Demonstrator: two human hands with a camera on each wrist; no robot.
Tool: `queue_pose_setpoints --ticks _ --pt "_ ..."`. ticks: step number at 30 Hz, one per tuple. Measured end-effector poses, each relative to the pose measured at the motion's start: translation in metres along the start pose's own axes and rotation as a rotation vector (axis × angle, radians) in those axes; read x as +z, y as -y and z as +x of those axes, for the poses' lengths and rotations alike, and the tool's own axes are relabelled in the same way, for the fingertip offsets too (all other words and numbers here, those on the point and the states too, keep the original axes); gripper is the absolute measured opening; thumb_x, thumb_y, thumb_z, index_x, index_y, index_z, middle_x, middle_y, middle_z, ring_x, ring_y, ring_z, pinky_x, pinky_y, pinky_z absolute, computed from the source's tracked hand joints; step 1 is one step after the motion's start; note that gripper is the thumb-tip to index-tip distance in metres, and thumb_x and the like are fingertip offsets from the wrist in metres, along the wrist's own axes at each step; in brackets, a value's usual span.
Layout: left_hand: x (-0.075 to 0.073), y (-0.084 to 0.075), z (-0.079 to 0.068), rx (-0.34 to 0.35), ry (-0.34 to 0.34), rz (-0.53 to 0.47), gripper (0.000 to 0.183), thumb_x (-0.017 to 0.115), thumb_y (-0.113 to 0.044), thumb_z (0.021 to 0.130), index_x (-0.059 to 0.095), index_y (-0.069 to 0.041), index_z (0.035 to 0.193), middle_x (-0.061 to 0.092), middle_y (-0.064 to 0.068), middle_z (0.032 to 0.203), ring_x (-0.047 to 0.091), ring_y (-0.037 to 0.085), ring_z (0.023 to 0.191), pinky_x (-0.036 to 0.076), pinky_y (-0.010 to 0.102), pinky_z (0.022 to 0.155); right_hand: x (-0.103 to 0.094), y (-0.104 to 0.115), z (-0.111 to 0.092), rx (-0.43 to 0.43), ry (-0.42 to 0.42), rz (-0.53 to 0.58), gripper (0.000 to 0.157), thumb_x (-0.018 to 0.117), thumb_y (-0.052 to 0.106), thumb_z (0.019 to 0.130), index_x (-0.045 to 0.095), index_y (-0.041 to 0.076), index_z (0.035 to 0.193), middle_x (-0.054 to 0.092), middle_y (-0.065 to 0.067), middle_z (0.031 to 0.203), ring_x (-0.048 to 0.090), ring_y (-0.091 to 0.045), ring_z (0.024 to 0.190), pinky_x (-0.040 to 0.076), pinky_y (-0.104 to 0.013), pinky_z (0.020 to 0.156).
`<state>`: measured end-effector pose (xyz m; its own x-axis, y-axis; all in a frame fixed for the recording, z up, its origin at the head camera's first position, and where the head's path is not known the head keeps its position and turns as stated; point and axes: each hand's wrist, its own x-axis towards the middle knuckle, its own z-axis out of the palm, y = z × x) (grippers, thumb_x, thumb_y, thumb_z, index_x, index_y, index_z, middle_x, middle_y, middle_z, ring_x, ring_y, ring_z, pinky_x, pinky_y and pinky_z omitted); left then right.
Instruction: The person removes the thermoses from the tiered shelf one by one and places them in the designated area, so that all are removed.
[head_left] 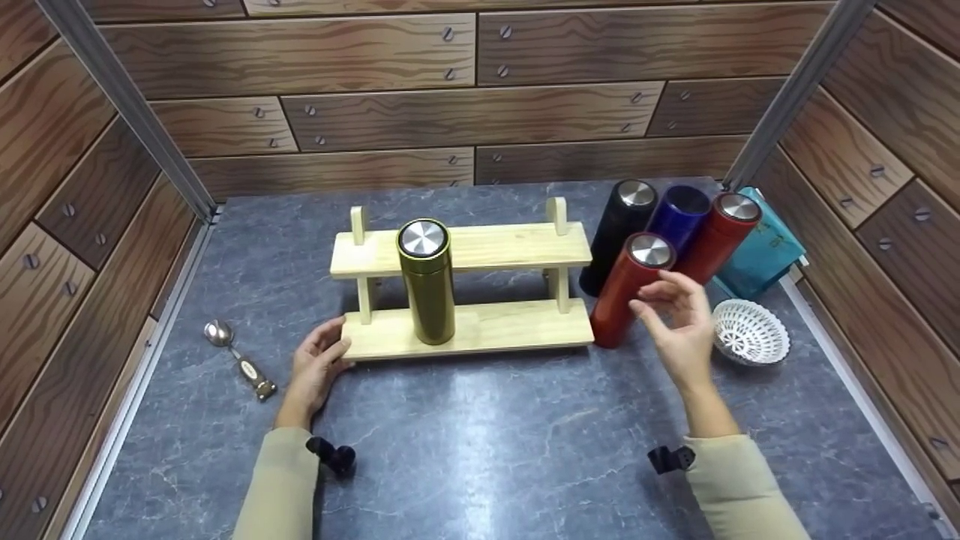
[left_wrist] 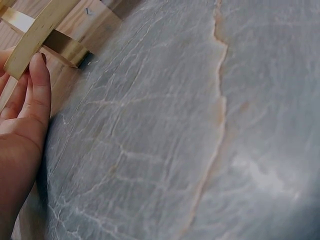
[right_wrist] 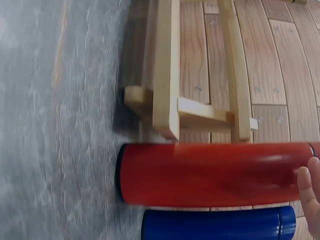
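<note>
A two-tier wooden shelf [head_left: 517, 328] stands mid-table, with a gold thermos [head_left: 432, 304] upright on its lower board. My left hand [head_left: 311, 371] pinches the left end of that board between thumb and fingers; the left wrist view shows the thumb [left_wrist: 40, 82] against the wood. Just past the shelf's right end stands a red thermos [head_left: 621, 300] with a steel-topped lid. Beside its upper part is my right hand [head_left: 684, 330], thumb and fingers apart and loosely bent. In the right wrist view, fingertips overlap the red thermos [right_wrist: 215, 173]; contact is unclear.
Behind the front red thermos stand a black thermos [head_left: 619, 232], a blue one [head_left: 681, 214] and another red one [head_left: 716, 240]. A teal box [head_left: 761, 251] and white woven basket [head_left: 752, 332] are at right. A spoon [head_left: 238, 356] lies at left.
</note>
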<state>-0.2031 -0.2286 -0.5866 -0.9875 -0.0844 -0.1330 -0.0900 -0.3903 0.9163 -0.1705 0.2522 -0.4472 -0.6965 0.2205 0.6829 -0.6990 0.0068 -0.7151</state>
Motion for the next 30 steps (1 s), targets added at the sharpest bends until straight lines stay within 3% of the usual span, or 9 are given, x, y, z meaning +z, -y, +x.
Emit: queue_pose_setpoints --ticks 7,11,17,24,30 --pt "-0.001 -0.001 -0.001 0.004 -0.005 -0.008 0.05 0.063 0.003 0.084 0.045 0.001 0.131 0.052 0.01 0.124 0.058 0.018 0.09 0.052 0.028 0.058 0.022 -0.005 -0.007 0.009 0.072 0.02 0.05 0.06 -0.033 0.065 0.042 -0.025 0.111 0.049 -0.042 0.087 0.06 -0.036 0.079 0.053 -0.031 0.072" --pt "-0.001 -0.001 -0.001 0.001 0.0 -0.014 0.05 0.063 0.003 0.084 0.045 0.001 0.131 0.052 0.01 0.123 0.058 0.018 0.088 0.052 0.027 0.058 0.036 -0.006 -0.007 0.01 0.131 -0.032 0.05 0.061 -0.031 0.066 0.042 -0.024 0.112 0.05 -0.042 0.089 0.059 -0.037 0.081 0.053 -0.034 0.073" --pt "0.0 -0.001 -0.001 0.006 0.008 -0.032 0.05 0.062 0.004 0.085 0.043 0.003 0.132 0.051 0.011 0.124 0.058 0.018 0.088 0.052 0.028 0.057 0.056 -0.003 -0.004 0.061 0.195 -0.064 0.05 0.063 -0.027 0.069 0.042 -0.02 0.114 0.052 -0.04 0.092 0.06 -0.03 0.086 0.053 -0.032 0.073" --pt "0.001 -0.001 -0.001 0.002 0.004 -0.033 0.051 0.062 0.004 0.084 0.044 0.002 0.132 0.051 0.011 0.124 0.058 0.018 0.086 0.052 0.028 0.057 0.08 -0.002 0.001 0.09 0.259 -0.057 0.048 0.066 -0.023 0.07 0.042 -0.021 0.113 0.054 -0.038 0.094 0.056 -0.043 0.087 0.052 -0.035 0.073" --pt "0.002 -0.002 -0.002 -0.006 0.002 -0.03 0.051 0.063 0.003 0.084 0.045 0.001 0.131 0.052 0.01 0.123 0.058 0.018 0.087 0.052 0.028 0.058 0.098 -0.003 0.003 0.107 0.351 -0.075 0.047 0.069 -0.016 0.072 0.045 -0.019 0.114 0.057 -0.036 0.101 0.058 -0.043 0.091 0.053 -0.035 0.075"
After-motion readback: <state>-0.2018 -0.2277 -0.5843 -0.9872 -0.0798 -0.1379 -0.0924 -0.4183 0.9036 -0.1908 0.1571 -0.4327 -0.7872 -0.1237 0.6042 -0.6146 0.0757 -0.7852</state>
